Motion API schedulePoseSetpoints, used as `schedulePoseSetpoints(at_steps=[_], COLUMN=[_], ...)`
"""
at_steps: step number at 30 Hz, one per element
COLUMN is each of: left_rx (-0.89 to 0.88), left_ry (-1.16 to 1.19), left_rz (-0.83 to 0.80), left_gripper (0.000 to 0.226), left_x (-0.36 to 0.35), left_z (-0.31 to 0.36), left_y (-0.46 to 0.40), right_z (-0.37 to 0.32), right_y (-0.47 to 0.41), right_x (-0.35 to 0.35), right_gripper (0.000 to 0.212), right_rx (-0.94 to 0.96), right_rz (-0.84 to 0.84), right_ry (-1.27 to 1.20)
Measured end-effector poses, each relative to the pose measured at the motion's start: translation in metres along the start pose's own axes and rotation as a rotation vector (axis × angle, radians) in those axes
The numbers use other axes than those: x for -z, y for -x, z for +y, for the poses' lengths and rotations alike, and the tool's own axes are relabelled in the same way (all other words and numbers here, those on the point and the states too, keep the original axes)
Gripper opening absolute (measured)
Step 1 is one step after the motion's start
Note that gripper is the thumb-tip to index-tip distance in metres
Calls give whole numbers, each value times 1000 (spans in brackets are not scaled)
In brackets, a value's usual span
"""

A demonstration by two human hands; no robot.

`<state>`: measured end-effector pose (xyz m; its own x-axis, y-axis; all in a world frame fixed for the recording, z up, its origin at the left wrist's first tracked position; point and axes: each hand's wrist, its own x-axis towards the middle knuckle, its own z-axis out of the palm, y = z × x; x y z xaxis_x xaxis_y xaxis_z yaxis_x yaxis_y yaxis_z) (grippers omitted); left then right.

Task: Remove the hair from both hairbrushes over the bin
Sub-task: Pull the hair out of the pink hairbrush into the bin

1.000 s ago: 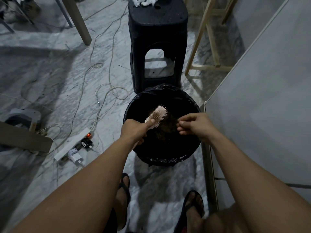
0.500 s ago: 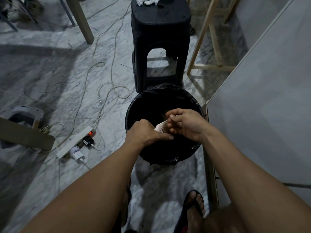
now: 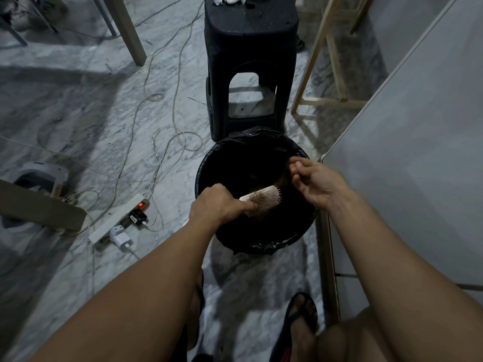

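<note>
A pale pink hairbrush (image 3: 264, 200) with bristles facing down and to the right hangs over the black-lined bin (image 3: 209, 163). My left hand (image 3: 218, 205) grips its handle. Strands of brown hair wrap the brush near my thumb. Above and to the right of the brush head is my right hand (image 3: 317, 182), fingertips pinched on a dark tuft of hair (image 3: 283, 178) stretching away from the bristles. Only one hairbrush is in view.
A black plastic stool (image 3: 248, 48) stands just behind the bin. A grey table top (image 3: 418, 152) borders the bin on the right. A power strip (image 3: 117, 218) with chargers and loose cables lies on the marble floor at left. My sandalled feet are below.
My right hand, which was on the bristles half a second ago, has pulled up and to the right with hair in its fingertips. The brush head is uncovered again and lies flatter.
</note>
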<state>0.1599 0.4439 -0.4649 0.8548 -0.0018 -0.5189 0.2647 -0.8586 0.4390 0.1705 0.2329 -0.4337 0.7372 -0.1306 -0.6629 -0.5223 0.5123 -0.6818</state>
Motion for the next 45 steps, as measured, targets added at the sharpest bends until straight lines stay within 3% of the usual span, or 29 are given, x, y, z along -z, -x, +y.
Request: schedulePoseSetpoints(at_steps=[7, 12, 15, 20, 24, 28, 31, 33, 35, 38, 41, 45], left_rx=[97, 131, 127, 107, 65, 44, 45, 45, 50, 77, 91, 91], left_ry=[32, 66, 95, 194, 231, 233, 245, 267, 311, 359, 413, 480], left_rz=[14, 56, 78, 81, 54, 38, 29, 18, 19, 32, 28, 26], left_gripper=[77, 77, 72, 69, 68, 68, 69, 70, 80, 70, 63, 58], left_x=[12, 11, 7, 8, 1, -4, -2, 1, 4, 4, 4, 6], left_z=[-22, -29, -29, -20, -17, -12, -10, -8, -4, 0, 4, 4], left_y=[-9, -13, -13, -17, -16, -12, -10, -8, -7, -5, -4, -3], right_z=[-13, -12, 0, 20, 26, 27, 26, 27, 30, 39, 47, 43], right_y=[-13, -18, -16, -12, -12, -5, -3, -5, -8, -13, -18, -8], right_x=[29, 37, 33, 30, 26, 18, 13, 12, 10, 7, 4, 2], right_gripper=[27, 27, 27, 21, 27, 27, 24, 45, 77, 85, 64, 21], right_rx=[133, 222, 188, 101, 80, 163, 88, 15, 2, -29, -54, -9], right_rz=[227, 375, 335, 120, 67, 125, 40, -41, -111, -300, -375, -419], right_ry=[-279, -289, -12, 841, 1335, 1454, 1540, 1642, 1558, 919, 522, 608])
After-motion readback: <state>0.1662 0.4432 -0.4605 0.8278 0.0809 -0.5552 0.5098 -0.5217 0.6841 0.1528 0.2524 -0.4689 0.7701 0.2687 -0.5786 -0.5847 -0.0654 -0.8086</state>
